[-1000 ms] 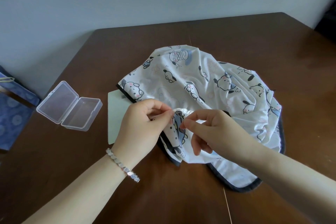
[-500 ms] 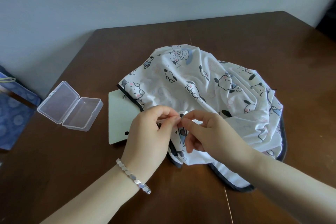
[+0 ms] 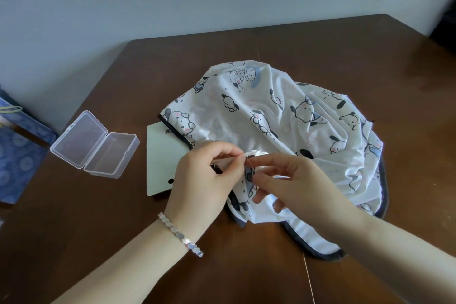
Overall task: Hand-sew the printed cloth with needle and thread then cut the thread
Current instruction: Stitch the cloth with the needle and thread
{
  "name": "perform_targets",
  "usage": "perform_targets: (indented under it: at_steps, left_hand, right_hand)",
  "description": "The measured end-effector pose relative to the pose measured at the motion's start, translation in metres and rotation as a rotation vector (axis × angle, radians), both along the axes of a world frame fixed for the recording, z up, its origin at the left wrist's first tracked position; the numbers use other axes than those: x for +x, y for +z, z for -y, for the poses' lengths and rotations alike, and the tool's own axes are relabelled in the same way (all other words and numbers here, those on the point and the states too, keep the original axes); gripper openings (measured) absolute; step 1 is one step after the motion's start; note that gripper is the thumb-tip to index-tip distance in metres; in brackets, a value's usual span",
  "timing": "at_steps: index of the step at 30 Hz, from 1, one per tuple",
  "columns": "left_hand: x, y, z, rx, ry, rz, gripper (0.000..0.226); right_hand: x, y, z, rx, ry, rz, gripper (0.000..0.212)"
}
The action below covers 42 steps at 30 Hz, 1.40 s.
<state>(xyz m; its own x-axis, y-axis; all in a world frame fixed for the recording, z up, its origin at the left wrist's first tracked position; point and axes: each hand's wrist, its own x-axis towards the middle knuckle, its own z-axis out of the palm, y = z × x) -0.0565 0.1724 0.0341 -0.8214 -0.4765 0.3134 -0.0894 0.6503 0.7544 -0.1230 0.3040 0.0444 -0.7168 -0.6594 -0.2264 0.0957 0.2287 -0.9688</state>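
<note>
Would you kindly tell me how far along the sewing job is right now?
Done: the case lies open and what looks like the needle is out. In hand: the left hand pinches a fold of the cloth while the right hand pinches the needle at it; finished stitches are too small to see. Left: more stitching, then the cut; nothing to cut with shows.

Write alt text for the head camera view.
A person's left hand pinches a fold of printed cloth on a table while the right hand pinches a needle at that fold. An open clear plastic box and a pale card lie to the left.
</note>
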Motion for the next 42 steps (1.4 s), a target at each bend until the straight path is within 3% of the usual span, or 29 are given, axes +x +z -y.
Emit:
perform_targets:
  at_steps: [4,7,14,20,24,27,29,30,34,36,42]
  left_hand:
    - [-0.004,-0.003,0.0,-0.103,-0.082,-0.035,0.004]
    - [-0.004,-0.006,-0.001,-0.072,-0.191,-0.015,0.009]
    - [-0.004,-0.008,0.005,-0.058,-0.301,0.025,0.011]
    - [-0.005,-0.006,-0.001,-0.095,-0.301,0.037,0.011]
    - [-0.001,-0.006,-0.001,-0.085,-0.348,0.067,0.005]
    - [-0.001,-0.004,0.004,0.077,-0.315,0.07,0.012]
    - [-0.002,-0.002,0.005,0.235,-0.326,0.108,0.015]
    - [-0.002,-0.001,0.005,0.282,-0.331,0.12,0.016]
    - [-0.002,0.003,0.005,0.343,-0.327,0.122,0.016]
    - [-0.002,0.005,0.006,0.348,-0.315,0.126,0.015]
    - [0.001,0.009,0.009,0.353,-0.319,0.151,0.015]
  right_hand:
    - [-0.004,-0.001,-0.001,-0.064,-0.084,0.043,0.018]
    - [-0.009,-0.002,-0.001,-0.146,-0.142,0.09,0.016]
    - [-0.022,-0.001,-0.003,-0.038,0.03,0.171,0.011]
    - [-0.028,-0.015,0.004,-0.133,-0.304,0.271,0.022]
    - [-0.049,-0.009,0.009,-0.353,-0.454,0.524,0.021]
    - [-0.065,-0.005,0.011,-0.565,-0.481,0.685,0.021]
    - [-0.072,-0.007,0.015,-0.569,-0.449,0.566,0.021]
    - [-0.076,-0.011,0.016,-0.507,-0.448,0.42,0.021]
    - [-0.095,-0.025,0.01,-0.003,-0.395,-0.427,0.021]
    - [-0.106,-0.031,0.003,0.167,-0.33,-0.682,0.019]
    - [-0.154,-0.035,-0.023,0.52,-0.281,-0.97,0.022]
